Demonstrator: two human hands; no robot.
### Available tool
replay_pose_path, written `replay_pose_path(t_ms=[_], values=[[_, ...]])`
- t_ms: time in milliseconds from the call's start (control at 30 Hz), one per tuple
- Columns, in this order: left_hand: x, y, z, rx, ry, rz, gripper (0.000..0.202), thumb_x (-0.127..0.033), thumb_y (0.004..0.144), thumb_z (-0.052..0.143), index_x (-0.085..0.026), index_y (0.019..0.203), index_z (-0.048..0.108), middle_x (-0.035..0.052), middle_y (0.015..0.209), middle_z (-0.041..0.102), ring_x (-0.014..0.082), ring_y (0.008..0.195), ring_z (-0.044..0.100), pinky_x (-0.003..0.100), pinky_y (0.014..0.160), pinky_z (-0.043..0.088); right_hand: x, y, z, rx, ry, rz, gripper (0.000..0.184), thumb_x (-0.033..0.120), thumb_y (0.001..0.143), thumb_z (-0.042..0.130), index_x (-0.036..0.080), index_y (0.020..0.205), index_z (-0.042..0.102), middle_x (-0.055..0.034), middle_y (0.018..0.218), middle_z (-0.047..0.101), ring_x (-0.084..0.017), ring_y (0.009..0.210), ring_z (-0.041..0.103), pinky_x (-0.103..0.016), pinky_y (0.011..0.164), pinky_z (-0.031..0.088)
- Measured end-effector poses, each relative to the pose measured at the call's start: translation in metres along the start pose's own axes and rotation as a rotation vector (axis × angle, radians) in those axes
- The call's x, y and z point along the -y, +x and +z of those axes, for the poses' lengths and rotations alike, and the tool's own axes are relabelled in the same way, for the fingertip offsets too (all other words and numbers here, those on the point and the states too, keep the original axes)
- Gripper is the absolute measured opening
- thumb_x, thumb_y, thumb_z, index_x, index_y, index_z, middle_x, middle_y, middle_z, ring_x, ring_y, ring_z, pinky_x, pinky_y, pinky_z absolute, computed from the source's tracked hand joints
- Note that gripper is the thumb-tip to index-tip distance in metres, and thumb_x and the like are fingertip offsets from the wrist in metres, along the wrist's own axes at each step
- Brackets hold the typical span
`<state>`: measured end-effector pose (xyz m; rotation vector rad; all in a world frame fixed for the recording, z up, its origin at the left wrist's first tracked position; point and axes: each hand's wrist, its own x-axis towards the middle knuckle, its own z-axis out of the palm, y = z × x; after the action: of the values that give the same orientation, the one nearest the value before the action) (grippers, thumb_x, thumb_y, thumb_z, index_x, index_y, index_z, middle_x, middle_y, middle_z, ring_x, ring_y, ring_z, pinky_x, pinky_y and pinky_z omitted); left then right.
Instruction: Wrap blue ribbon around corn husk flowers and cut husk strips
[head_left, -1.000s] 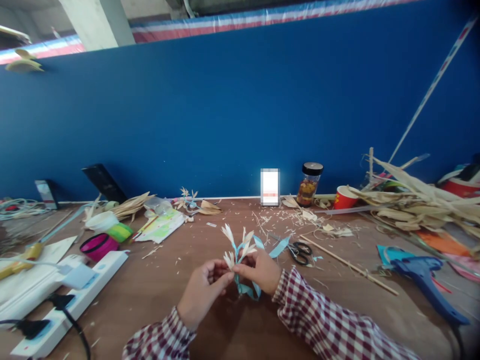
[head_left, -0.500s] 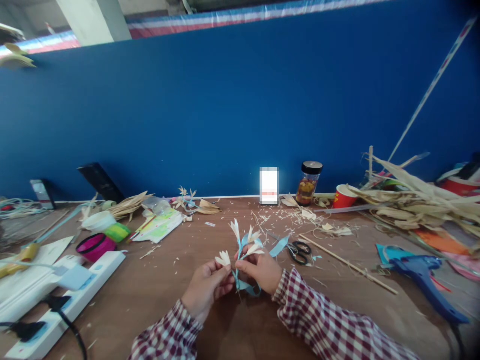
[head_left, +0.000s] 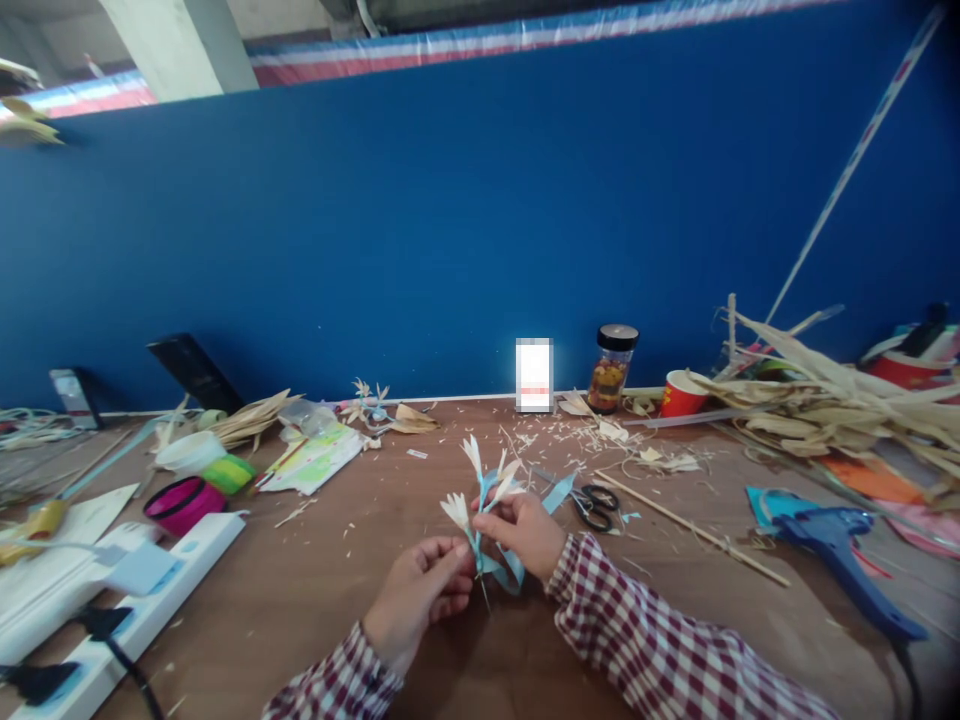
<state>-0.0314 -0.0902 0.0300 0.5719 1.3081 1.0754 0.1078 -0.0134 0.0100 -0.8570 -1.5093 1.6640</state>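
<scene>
I see both hands on the flowers (head_left: 482,490), a small spray with white blossoms and blue stems, upright between them. Left hand (head_left: 424,595) has thumb and fingertips closed on the stem, low down. Right hand (head_left: 525,540) pinches higher up, just under the blossoms on its side. Blue ribbon (head_left: 514,572) loops below the right hand. Scissors (head_left: 600,508) lie just right of the right hand; the stick (head_left: 697,530) is beyond those, then the glue gun (head_left: 825,528) farther right. Ahead of the hands I've got scraps on the table, and past them the jar (head_left: 611,372) and red cup (head_left: 682,396). Power strip (head_left: 154,620) sits well left of the left hand.
</scene>
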Motion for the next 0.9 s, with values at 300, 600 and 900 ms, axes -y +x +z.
replay_pose_path(t_ms=[300,600,900], values=[[0.015,0.004,0.004,0.034,-0.011,-0.040,0.038,-0.037,0.047,0.080,-0.012,0.066,0.058,-0.0011,0.054,0.060,0.0051,0.044,0.052,0.016,0.044,0.043,0.001,0.001,-0.002,0.007,-0.073,-0.009,0.037,0.041,0.069,0.064,0.014,0.094,0.060,0.0000,0.067,0.058,-0.011,0.058,0.052,-0.023,0.054,0.041],[-0.026,0.037,-0.031,-0.027,-0.175,0.130,0.017,-0.022,0.063,0.073,-0.011,0.071,0.061,-0.0008,0.058,0.059,0.0049,0.047,0.054,0.014,0.047,0.047,0.011,-0.001,-0.008,0.255,-0.798,-0.113,0.019,0.034,0.077,0.054,0.019,0.080,0.065,0.0008,0.067,0.062,-0.012,0.062,0.053,-0.021,0.055,0.034],[-0.059,0.110,-0.058,-0.346,-0.356,0.291,0.010,-0.008,0.074,0.059,-0.012,0.065,0.057,-0.0015,0.052,0.057,0.0038,0.043,0.054,0.012,0.044,0.046,0.054,0.048,-0.041,0.030,-1.500,-0.113,0.020,0.036,0.076,0.056,0.024,0.088,0.065,-0.0054,0.080,0.063,-0.020,0.084,0.057,-0.026,0.068,0.037]])
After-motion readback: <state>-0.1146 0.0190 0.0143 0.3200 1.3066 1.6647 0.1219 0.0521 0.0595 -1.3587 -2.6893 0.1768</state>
